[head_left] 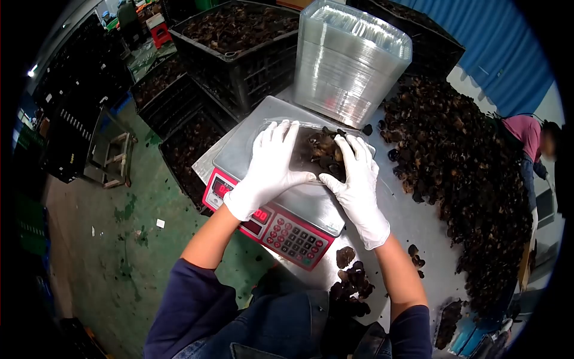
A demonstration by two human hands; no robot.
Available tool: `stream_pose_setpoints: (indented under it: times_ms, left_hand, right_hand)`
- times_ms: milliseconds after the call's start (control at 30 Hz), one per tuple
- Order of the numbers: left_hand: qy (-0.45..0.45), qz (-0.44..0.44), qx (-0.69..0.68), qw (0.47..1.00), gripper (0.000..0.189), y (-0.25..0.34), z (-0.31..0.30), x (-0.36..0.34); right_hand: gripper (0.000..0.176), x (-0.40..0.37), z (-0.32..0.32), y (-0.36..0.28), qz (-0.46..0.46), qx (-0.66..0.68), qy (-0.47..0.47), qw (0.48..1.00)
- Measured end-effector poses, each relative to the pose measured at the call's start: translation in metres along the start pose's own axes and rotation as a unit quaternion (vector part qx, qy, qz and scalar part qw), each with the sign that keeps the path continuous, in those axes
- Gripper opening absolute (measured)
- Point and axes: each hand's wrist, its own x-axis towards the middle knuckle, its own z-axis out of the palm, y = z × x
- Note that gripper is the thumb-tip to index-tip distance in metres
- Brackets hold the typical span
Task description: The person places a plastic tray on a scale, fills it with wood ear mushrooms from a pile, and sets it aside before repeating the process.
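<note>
A clear plastic tray (308, 134) holding dark, wrinkled fungus pieces (326, 149) rests on the steel plate (239, 143) of a red digital scale (290, 236). My left hand (272, 164), in a white glove, lies over the tray's left part with its fingers spread. On the right side, my right hand (356, 176), also gloved, rests its fingertips at the fungus and the tray's far edge. The two thumbs nearly meet at the near edge. Both palms hide parts of the tray. Red digits glow on the scale's display, partly covered by my left wrist.
Beyond the scale stands a tall stack of clear trays (353, 66). A large fungus heap (466, 179) covers the table's right side. Black crates (239, 72) of fungus stand at the back left. Loose pieces (353, 287) lie near my body. Another person (529, 137) is at the far right.
</note>
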Motion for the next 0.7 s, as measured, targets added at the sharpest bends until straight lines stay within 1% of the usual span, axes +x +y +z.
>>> stream_pose_setpoints:
  times_ms: [67, 133, 167, 200, 233, 267, 333, 367, 400, 467, 500, 533, 600, 633, 667, 700]
  left_hand:
    - [-0.001, -0.004, 0.015, 1.000, 0.120, 0.003, -0.006, 0.000]
    - [0.020, 0.002, -0.005, 1.000, 0.120, 0.005, -0.016, -0.005]
    - [0.032, -0.005, -0.040, 0.999, 0.119, 0.005, -0.023, -0.010]
    - [0.047, -0.017, -0.060, 0.997, 0.109, 0.007, -0.037, -0.011]
    - [0.077, -0.027, -0.089, 0.993, 0.101, 0.000, -0.045, -0.011]
    - [0.106, -0.038, -0.117, 0.987, 0.092, -0.009, -0.053, -0.010]
    - [0.175, -0.061, -0.173, 0.967, 0.079, -0.027, -0.073, -0.007]
    - [0.213, -0.100, -0.208, 0.949, 0.066, -0.034, -0.076, -0.007]
    - [0.228, -0.116, -0.205, 0.945, 0.060, -0.040, -0.085, -0.008]
    - [0.230, -0.165, -0.248, 0.926, 0.059, -0.048, -0.098, -0.009]
    - [0.235, -0.168, -0.265, 0.920, 0.058, -0.050, -0.102, -0.010]
    - [0.238, -0.172, -0.261, 0.920, 0.058, -0.053, -0.104, -0.011]
    - [0.237, -0.163, -0.247, 0.925, 0.057, -0.054, -0.105, -0.011]
    - [0.236, -0.163, -0.248, 0.925, 0.057, -0.053, -0.104, -0.010]
    - [0.227, -0.149, -0.229, 0.935, 0.051, -0.050, -0.102, -0.008]
    - [0.218, -0.134, -0.209, 0.944, 0.046, -0.046, -0.099, -0.006]
  right_hand:
    - [0.085, -0.004, -0.001, 0.000, -0.016, -0.020, 0.036, 0.999]
    - [0.090, -0.006, -0.014, 0.000, -0.009, -0.012, 0.044, 0.999]
    - [0.090, -0.007, -0.021, 0.001, -0.004, -0.002, 0.049, 0.999]
    - [0.090, -0.008, -0.027, 0.006, -0.001, 0.008, 0.054, 0.998]
    - [0.087, -0.011, -0.032, 0.013, -0.010, -0.009, 0.084, 0.996]
    - [0.078, -0.011, -0.041, 0.020, -0.015, 0.030, 0.079, 0.996]
    - [0.067, -0.016, -0.047, 0.029, 0.048, 0.095, 0.108, 0.988]
    - [0.061, -0.018, -0.054, 0.027, 0.089, 0.152, 0.105, 0.979]
    - [0.056, -0.019, -0.059, 0.025, 0.129, 0.209, 0.100, 0.964]
    - [0.052, -0.019, -0.059, 0.034, 0.160, 0.278, 0.106, 0.941]
    - [0.052, -0.019, -0.059, 0.047, 0.164, 0.257, 0.086, 0.948]
    - [0.054, -0.020, -0.057, 0.062, 0.138, 0.215, 0.080, 0.964]
    - [0.055, -0.019, -0.051, 0.068, 0.129, 0.232, 0.075, 0.961]
    - [0.055, -0.021, -0.049, 0.066, 0.147, 0.260, 0.069, 0.952]
    - [0.056, -0.021, -0.050, 0.055, 0.165, 0.287, 0.064, 0.942]
    - [0.057, -0.021, -0.050, 0.050, 0.156, 0.279, 0.057, 0.946]
